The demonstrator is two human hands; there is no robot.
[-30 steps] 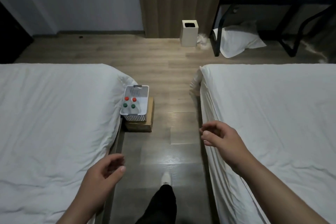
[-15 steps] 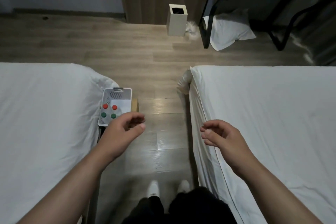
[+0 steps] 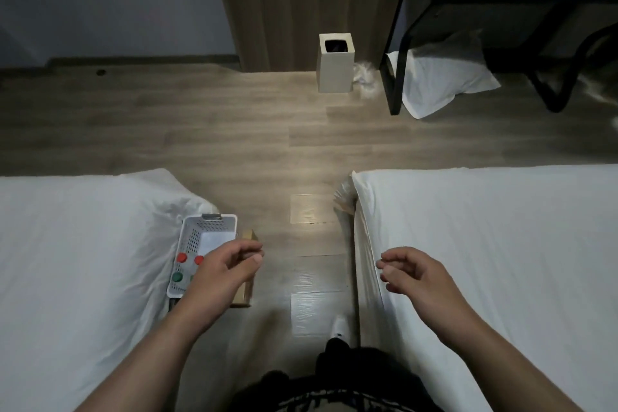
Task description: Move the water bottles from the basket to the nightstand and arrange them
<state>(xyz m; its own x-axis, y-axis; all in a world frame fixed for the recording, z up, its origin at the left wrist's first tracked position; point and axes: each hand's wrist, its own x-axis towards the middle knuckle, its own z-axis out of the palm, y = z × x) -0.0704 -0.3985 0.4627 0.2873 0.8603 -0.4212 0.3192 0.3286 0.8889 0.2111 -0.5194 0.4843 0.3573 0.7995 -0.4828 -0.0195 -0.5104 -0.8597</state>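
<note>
Water bottles, red- and green-capped, stand in the white basket on a brown box beside the left bed. Over the basket hangs the left hand, fingers loosely curled, empty; the right hand, likewise loose and empty, hovers at the edge of the right bed.

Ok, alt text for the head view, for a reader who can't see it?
A person's empty left hand hovers over a white perforated plastic basket of red- and green-capped water bottles beside the left white bed; the empty right hand hangs over the right white bed edge.
</note>
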